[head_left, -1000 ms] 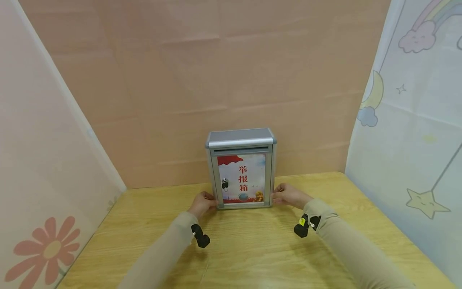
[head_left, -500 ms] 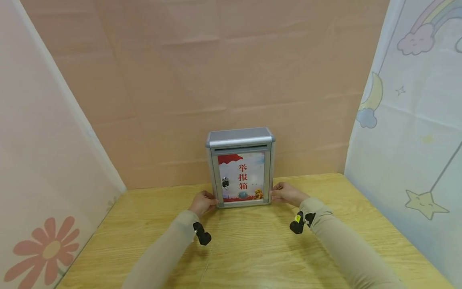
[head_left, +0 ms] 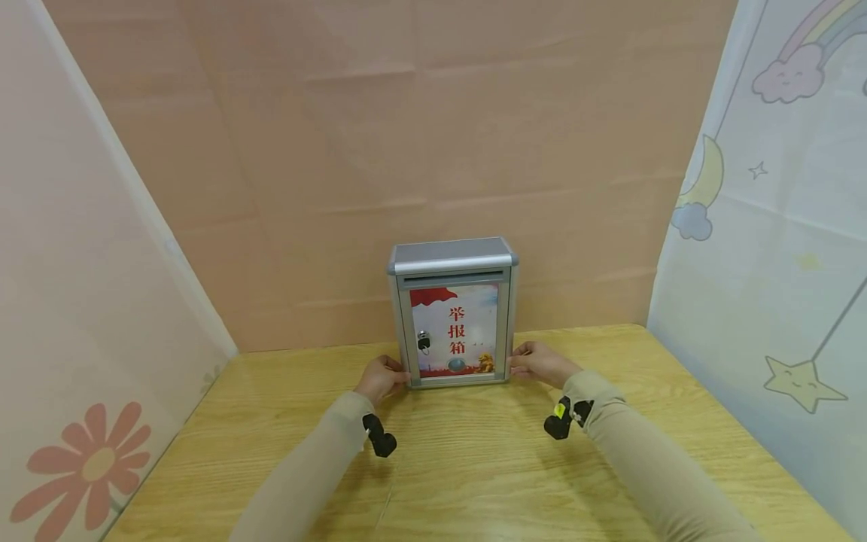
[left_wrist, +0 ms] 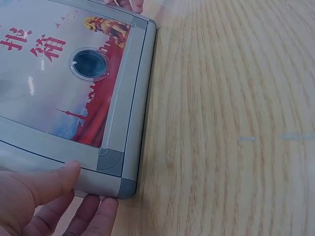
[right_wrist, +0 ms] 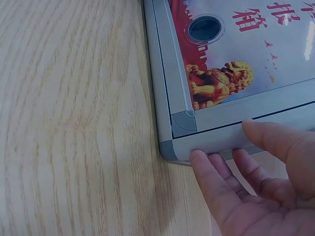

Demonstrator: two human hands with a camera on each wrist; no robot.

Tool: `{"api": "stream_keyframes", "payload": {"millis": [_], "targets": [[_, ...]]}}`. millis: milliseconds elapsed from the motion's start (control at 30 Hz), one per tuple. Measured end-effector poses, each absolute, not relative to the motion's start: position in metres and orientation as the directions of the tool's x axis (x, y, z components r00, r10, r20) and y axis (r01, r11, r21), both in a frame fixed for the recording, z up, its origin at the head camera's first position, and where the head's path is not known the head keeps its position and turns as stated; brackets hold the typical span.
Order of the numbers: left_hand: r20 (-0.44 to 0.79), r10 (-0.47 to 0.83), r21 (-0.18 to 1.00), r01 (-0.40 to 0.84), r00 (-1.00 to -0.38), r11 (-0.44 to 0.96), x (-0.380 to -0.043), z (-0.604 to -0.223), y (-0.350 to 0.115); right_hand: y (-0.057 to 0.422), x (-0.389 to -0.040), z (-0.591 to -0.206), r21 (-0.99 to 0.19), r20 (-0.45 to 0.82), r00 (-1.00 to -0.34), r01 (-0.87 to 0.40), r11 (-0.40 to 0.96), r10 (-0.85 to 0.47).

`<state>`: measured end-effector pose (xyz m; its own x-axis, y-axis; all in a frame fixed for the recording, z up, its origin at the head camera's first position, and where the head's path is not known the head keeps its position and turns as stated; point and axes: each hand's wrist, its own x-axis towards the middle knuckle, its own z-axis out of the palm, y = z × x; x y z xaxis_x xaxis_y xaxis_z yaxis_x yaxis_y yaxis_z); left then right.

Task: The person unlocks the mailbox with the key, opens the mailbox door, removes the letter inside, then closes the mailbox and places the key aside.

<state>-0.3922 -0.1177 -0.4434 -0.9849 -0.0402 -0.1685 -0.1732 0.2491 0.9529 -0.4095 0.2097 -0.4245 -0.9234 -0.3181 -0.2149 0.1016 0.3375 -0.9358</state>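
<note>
I see the box (head_left: 454, 316) upright at mid-frame, the left hand (head_left: 381, 379) and right hand (head_left: 544, 365) holding its lower sides between thumb and fingers. I judge it stiff, fairly light, its smooth casing (left_wrist: 141, 108) slightly slippery; the side edges (right_wrist: 211, 144) suit a grip. The counter (head_left: 467, 467) gives room toward frame bottom; the backdrop (head_left: 433, 150) rises near behind.

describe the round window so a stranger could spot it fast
On the table, a grey box stands between the left hand and right hand. Low on its front, below the red writing, is the round window: a dark circle, unlike the golden lion printed beside it.
</note>
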Motion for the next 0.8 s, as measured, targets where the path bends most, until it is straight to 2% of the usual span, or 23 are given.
{"api": "stream_keyframes", "payload": {"millis": [133,367,467,567,667,800], "targets": [[-0.172,-0.036,0.954,-0.176,-0.984,0.243,-0.392,-0.443,-0.118,0.209,-0.408,-0.422,-0.930,-0.223,-0.923,0.105,0.354,-0.313],[-0.175,-0.027,0.956,-0.176,-0.984,0.235,-0.394,-0.444,-0.120,0.198,-0.394,-0.399,-0.790,-0.235,-0.943,0.043,0.611,-0.237],[-0.173,-0.023,0.958,-0.173,-0.985,0.228,-0.395,-0.444,-0.120,0.184,-0.389,-0.384,-0.771,-0.261,-0.926,0.030,0.636,-0.273],[-0.168,-0.017,0.960,-0.167,-0.986,0.226,-0.396,-0.445,-0.121,0.164,-0.386,-0.375,-0.837,-0.275,-0.884,0.027,0.546,-0.377],[-0.166,-0.016,0.958,-0.165,-0.986,0.234,-0.396,-0.446,-0.121,0.138,-0.382,-0.371,-0.928,-0.266,-0.839,0.090,0.361,-0.475],[-0.172,-0.017,0.959,-0.172,-0.985,0.225,-0.396,-0.447,-0.120,0.108,-0.378,-0.370,-0.969,-0.246,-0.830,0.198,0.148,-0.500]]}}
